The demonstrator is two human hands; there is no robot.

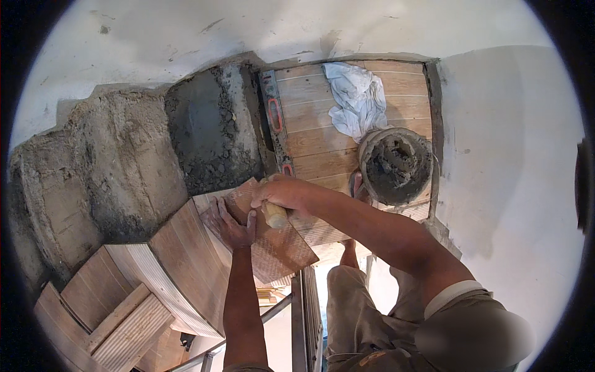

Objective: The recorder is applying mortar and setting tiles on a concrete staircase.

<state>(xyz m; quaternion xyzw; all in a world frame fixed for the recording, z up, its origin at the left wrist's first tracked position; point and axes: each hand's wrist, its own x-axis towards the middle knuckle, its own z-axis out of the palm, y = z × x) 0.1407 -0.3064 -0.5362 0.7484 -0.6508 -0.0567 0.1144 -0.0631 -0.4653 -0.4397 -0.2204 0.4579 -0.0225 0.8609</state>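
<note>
Two bare hands are meeting over one brown patterned tile, which is lying right beneath them and poking out toward the person. The left hand is lying flat with fingers spread, grasping nothing, at the tile's left side; whether its fingertips are touching the tile or the paler step beside it, I cannot tell. The right hand is curling around one pale yellow cylinder, only its blunt end showing, the rest hiding under the fingers.

Now the containers: one round bucket is standing to the right of the right hand, just beyond that forearm, and it is holding grey, lumpy mortar. One crumpled white cloth is lying beyond the bucket, farther from the hands. One spirit level is stretching away beyond the right hand, showing two red-rimmed openings. Ahead of the left hand, one bed of dark wet mortar is spreading over a step.

The right forearm is covering part of the wood-look flooring, something skin-coloured beside the bucket is escaping clear view, and a blurred patch is masking the lower right
</note>
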